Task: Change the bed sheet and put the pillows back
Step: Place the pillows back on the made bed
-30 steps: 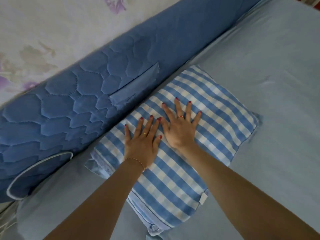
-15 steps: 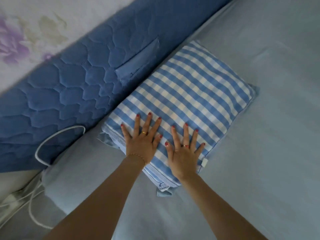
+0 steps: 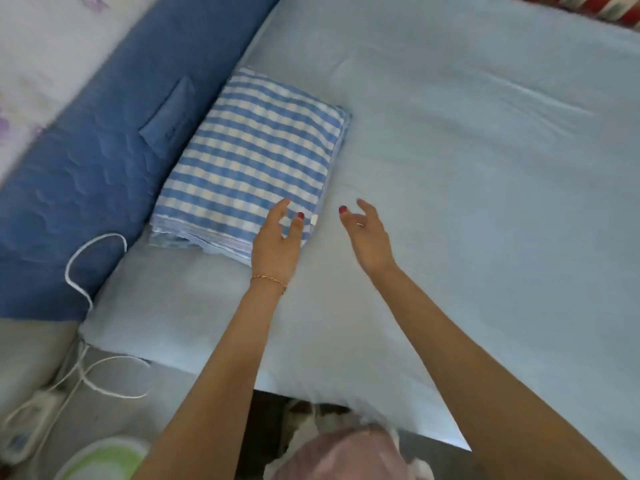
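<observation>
The blue-and-white checked pillow (image 3: 252, 168) lies flat on the light blue bed sheet (image 3: 467, 168), its long side against the quilted blue headboard (image 3: 104, 140); its long axis runs from 7 o'clock to 1 o'clock. The left hand (image 3: 277, 240) hovers over the pillow's 5 o'clock corner, fingers loosely spread, holding nothing. The right hand (image 3: 367, 233), just beside it at 3 o'clock, is relaxed and empty over the sheet

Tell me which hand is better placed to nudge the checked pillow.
Left, probably. The left hand hangs open over the checked pillow's near corner; the right hand is open beside it, over the bare blue sheet.
</observation>
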